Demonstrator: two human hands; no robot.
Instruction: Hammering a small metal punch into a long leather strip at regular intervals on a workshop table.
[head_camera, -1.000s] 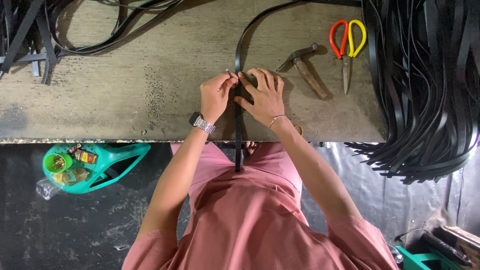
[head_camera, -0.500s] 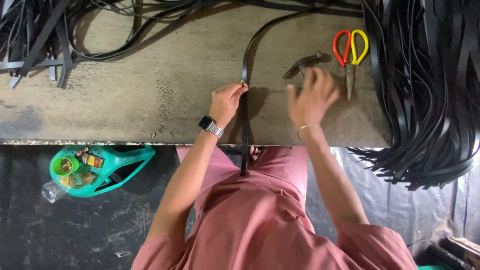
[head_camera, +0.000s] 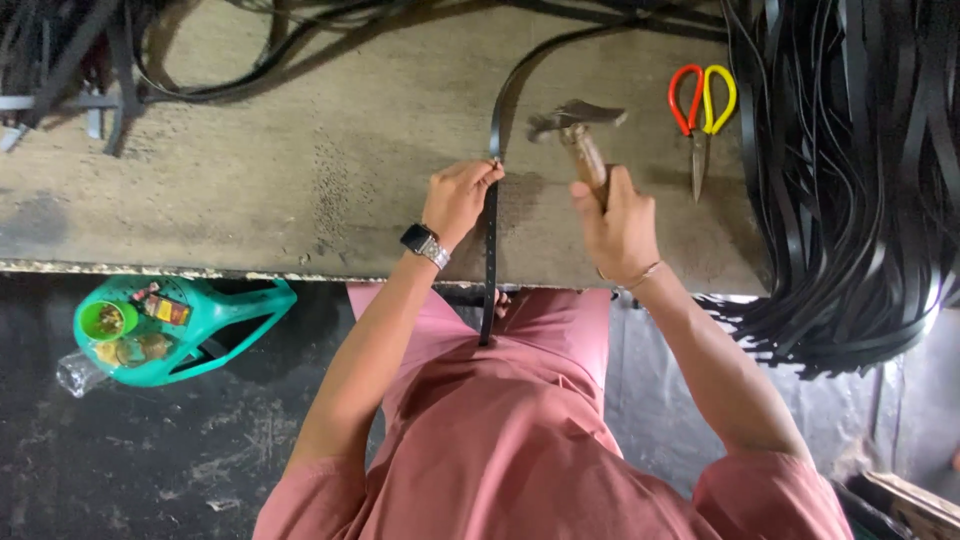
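Observation:
A long black strap (head_camera: 491, 250) runs from the far side of the worn wooden workbench (head_camera: 300, 200) over its near edge and hangs down onto my lap. My left hand (head_camera: 458, 198), with a watch on the wrist, pinches the strap at a small metal piece near its edge and presses it to the bench. My right hand (head_camera: 618, 222) grips the wooden handle of a hammer (head_camera: 578, 130), whose metal head is raised just right of the strap.
Scissors (head_camera: 700, 110) with one red and one yellow handle lie right of the hammer. A big heap of black straps (head_camera: 850, 170) covers the right end of the bench and spills over. More straps (head_camera: 120, 50) lie far left. A green plastic basket (head_camera: 170, 325) sits on the floor.
My right hand left the strap, reached to the hammer and picked it up; it now holds it raised beside the strap. My left hand stayed pinching the strap.

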